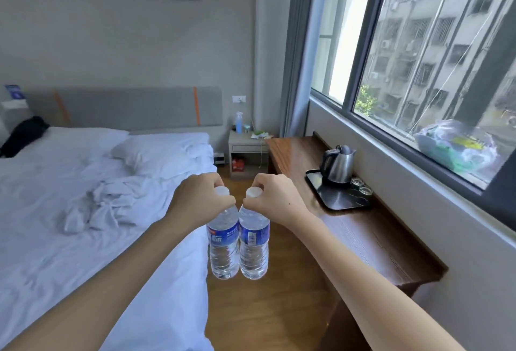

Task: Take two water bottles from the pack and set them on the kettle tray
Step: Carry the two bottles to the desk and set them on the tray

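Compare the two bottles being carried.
The left bottle hangs from the left hand; the right bottle from the right hand. The left bottle's label shows an orange patch; the right bottle's shows only blue and white. Both are clear, white-capped, held by the neck, side by side.

Both bare arms reach forward, nearly straight, with the hands close together at the same height. The left hand [196, 197] and the right hand [275, 198] are each knuckles-up, fingers pinched closed around a bottle neck, wrists bent slightly downward.

blue bottle labels [223, 234], print too blurred to read
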Available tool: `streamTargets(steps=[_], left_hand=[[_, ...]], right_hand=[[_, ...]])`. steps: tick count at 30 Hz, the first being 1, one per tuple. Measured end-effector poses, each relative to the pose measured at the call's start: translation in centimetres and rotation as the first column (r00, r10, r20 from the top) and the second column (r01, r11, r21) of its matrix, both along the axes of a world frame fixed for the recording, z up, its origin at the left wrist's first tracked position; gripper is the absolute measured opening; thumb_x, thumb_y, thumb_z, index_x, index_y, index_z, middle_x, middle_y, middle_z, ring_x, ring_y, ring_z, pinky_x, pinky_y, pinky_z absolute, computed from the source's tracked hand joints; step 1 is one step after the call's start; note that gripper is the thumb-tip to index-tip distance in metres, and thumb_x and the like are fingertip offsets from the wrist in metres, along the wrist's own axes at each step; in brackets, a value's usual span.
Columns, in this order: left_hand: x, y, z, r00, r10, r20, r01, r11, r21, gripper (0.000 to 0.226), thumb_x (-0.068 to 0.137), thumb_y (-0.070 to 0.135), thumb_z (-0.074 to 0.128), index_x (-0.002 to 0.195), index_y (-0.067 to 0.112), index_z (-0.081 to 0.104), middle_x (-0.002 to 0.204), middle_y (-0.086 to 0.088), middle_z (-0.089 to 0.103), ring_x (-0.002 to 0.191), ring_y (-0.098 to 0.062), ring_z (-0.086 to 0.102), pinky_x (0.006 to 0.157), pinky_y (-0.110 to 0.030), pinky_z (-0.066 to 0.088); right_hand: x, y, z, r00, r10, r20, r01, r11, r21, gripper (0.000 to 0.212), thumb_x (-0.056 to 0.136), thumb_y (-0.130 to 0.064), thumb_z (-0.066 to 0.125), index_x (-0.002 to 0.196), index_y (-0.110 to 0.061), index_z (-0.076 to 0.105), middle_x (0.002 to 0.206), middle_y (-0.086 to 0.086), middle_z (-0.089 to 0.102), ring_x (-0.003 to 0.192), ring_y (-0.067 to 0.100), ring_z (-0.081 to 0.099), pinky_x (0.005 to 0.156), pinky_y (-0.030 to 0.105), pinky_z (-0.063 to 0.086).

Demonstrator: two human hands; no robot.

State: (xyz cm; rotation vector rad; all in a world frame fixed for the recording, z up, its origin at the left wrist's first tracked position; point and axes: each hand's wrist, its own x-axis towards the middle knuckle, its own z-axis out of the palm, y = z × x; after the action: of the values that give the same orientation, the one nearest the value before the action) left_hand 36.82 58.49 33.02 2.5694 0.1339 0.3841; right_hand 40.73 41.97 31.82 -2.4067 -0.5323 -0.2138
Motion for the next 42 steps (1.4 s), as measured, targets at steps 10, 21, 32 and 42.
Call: streamTargets(steps=[10,21,32,42], left_hand=[[18.9,2.4,0.3,0.999,0.040,0.022,-0.040,0.999,-0.008,0.014,0.064,0.027,0.069,0.070,0.016,0.062,0.063,0.003,0.057,0.066,-0.020,0.052,0.052,-0.026,0.033],[38.7,7.7,2.9,0.988,0.122,0.098,-0.117,0.991,-0.061,0.017,0.065,0.025,0.070,0.072,0.013,0.062,0.061,0.005,0.052,0.064,-0.019,0.047,0.051,-0.026,0.027],[56.6,13.7,1.7,0.999,-0.030,0.036,0.031,0.999,-0.028,0.019,0.064,0.027,0.070,0.060,0.022,0.052,0.057,0.006,0.047,0.057,-0.012,0.042,0.050,-0.026,0.027],[69.6,13.5,2.4,0.996,-0.072,0.057,0.076,0.995,-0.071,0.019,0.061,0.030,0.070,0.068,0.014,0.062,0.062,0.003,0.058,0.069,-0.025,0.055,0.053,-0.026,0.036]], right_hand=[[20.4,3.0,-0.3,0.996,0.078,0.034,-0.078,0.997,-0.014,0.032,0.063,-0.033,0.065,0.076,-0.003,0.062,0.072,0.016,0.066,0.061,0.026,0.047,0.053,0.035,0.043],[40.9,8.4,2.6,0.988,0.100,0.119,-0.100,0.995,-0.009,0.035,0.063,-0.032,0.063,0.072,0.001,0.057,0.067,0.017,0.061,0.068,0.036,0.056,0.057,0.041,0.047],[56.5,13.7,0.8,0.997,-0.002,0.083,0.001,1.000,0.011,0.025,0.064,-0.031,0.067,0.061,-0.015,0.048,0.056,-0.001,0.049,0.059,0.022,0.045,0.051,0.029,0.032],[68.9,13.2,1.9,0.993,-0.053,0.104,0.052,0.999,0.013,0.024,0.064,-0.031,0.065,0.066,-0.010,0.054,0.052,-0.003,0.041,0.056,0.019,0.034,0.052,0.030,0.030]])
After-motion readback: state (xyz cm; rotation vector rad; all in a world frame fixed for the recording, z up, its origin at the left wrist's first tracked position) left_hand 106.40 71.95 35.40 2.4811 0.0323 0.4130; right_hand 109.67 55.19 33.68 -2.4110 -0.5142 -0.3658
